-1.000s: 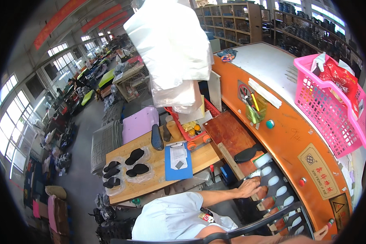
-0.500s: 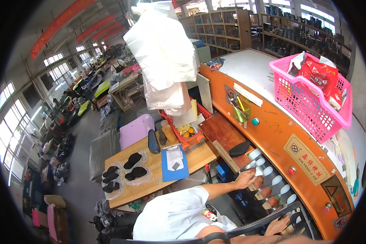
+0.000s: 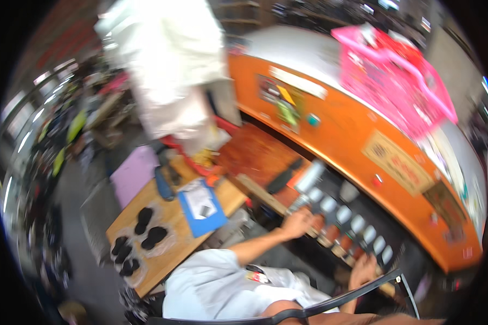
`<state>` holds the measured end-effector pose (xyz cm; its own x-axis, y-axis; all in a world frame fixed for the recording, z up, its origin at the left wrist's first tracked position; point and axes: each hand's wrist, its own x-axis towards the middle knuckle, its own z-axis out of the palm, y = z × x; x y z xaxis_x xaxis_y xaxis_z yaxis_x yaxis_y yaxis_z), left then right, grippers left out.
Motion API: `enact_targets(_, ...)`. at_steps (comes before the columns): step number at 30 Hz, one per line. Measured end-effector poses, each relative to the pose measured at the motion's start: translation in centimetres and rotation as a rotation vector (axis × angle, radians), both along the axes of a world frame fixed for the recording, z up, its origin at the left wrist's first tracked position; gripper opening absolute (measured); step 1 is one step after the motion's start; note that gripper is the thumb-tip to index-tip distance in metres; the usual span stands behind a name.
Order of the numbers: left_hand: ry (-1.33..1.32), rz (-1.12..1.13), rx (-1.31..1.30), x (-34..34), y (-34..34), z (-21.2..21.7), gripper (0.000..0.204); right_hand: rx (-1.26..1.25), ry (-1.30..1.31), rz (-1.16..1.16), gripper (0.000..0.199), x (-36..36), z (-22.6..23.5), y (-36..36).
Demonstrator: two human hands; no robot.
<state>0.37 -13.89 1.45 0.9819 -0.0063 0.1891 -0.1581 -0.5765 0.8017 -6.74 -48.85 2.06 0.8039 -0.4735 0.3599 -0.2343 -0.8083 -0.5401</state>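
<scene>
A row of pale oval paddles (image 3: 343,214), some above brown blocks (image 3: 329,234), runs along the front of an orange machine (image 3: 336,127). At the row's far-left end is my left hand (image 3: 298,223), close to the first paddles. My right hand (image 3: 365,265) reaches low beside the paddles at the near-right end. Motion smears the fingers of both hands, so any grip is hidden. A dark shoe-sole shape (image 3: 282,179) lies on the reddish-brown board (image 3: 259,153) beyond my left hand.
Left of me, a wooden table (image 3: 171,234) carries black footwear pieces (image 3: 153,238) on clear plastic and a blue clipboard (image 3: 209,223). A pink basket (image 3: 387,81) stands on the machine top. White plastic sheeting (image 3: 165,54) hangs ahead; a black bar (image 3: 358,292) crosses below.
The view has swung and blurred, so the machine and table appear shifted left. My left hand has moved toward the row's far end; my right hand also sits further along the row.
</scene>
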Motion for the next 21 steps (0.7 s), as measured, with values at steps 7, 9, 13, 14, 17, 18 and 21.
enact_targets(7, -0.277, -0.067, -0.041, 2.6, -0.8, 2.5, 0.037, 0.052, 0.029, 0.27, 0.087, 8.0, 3.3, 12.7)
enact_targets(9, -0.21, -0.15, -0.014, 5.1, -2.2, 2.9, 0.047, 0.012, 0.11, 0.315, 0.086, 10.6, 3.0, 16.3)
enact_targets(13, -0.117, -0.261, 0.064, 5.4, -2.8, 2.6, 0.051, 0.062, 0.16, 0.267, 0.08, 10.0, 2.6, 18.4)
enact_targets(14, -0.019, -0.255, 0.118, 4.9, -2.8, 2.2, 0.051, 0.108, 0.107, 0.31, 0.079, 9.5, 2.3, 18.0)
enact_targets(17, -0.023, -0.256, 0.283, 2.6, -2.6, 1.5, 0.056, 0.251, 0.065, 0.357, 0.07, 7.5, 2.5, 16.5)
enact_targets(18, -0.08, -0.275, 0.417, 2.1, -2.7, 1.3, 0.057, 0.563, 0.124, 0.347, 0.069, 7.3, 2.6, 15.7)
enact_targets(21, -0.031, -0.266, 0.389, 1.4, -2.7, 1.2, 0.059, 1.304, 0.211, 0.21, 0.062, 6.6, 3.3, 12.2)
